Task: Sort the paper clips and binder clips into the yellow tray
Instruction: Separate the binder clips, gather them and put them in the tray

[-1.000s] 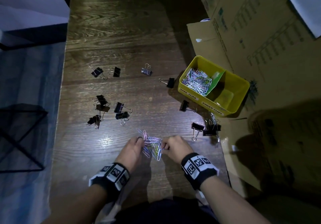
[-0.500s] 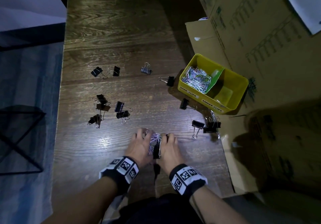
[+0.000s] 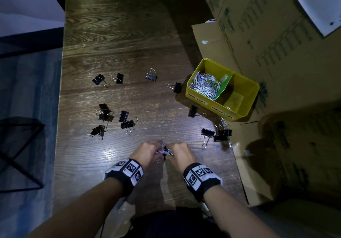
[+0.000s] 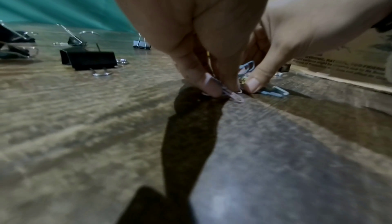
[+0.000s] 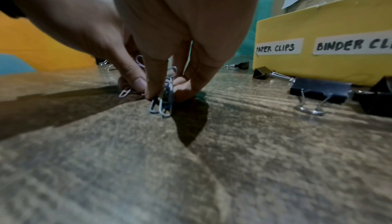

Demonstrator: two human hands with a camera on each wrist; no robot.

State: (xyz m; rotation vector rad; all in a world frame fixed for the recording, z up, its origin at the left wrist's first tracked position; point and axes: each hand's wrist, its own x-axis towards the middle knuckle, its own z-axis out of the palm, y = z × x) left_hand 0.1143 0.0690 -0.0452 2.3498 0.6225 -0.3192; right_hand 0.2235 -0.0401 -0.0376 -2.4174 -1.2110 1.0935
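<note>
My left hand (image 3: 156,150) and right hand (image 3: 172,151) meet at the near middle of the wooden table (image 3: 120,34), fingers curled down onto a small bunch of coloured paper clips (image 3: 165,152). The left wrist view shows my left fingertips (image 4: 212,88) pinching the paper clips (image 4: 235,95) against the table. In the right wrist view my right fingers (image 5: 152,91) pinch the upright paper clips (image 5: 163,105). The yellow tray (image 3: 207,103) stands at the right, with a heap of paper clips (image 3: 204,85) in its left compartment. Several black binder clips (image 3: 123,116) lie scattered.
Large cardboard boxes (image 3: 267,25) stand along the table's right side behind the tray. Binder clips (image 3: 222,135) lie close to my right hand, near the table's right edge. The tray front (image 5: 318,66) carries the labels PAPER CLIPS and BINDER CLIPS. The table's left edge drops to blue floor (image 3: 27,99).
The spread-out paper clips between my hands have been pushed into a tight bunch. Both hands have closed in on it and their fingers have curled round it.
</note>
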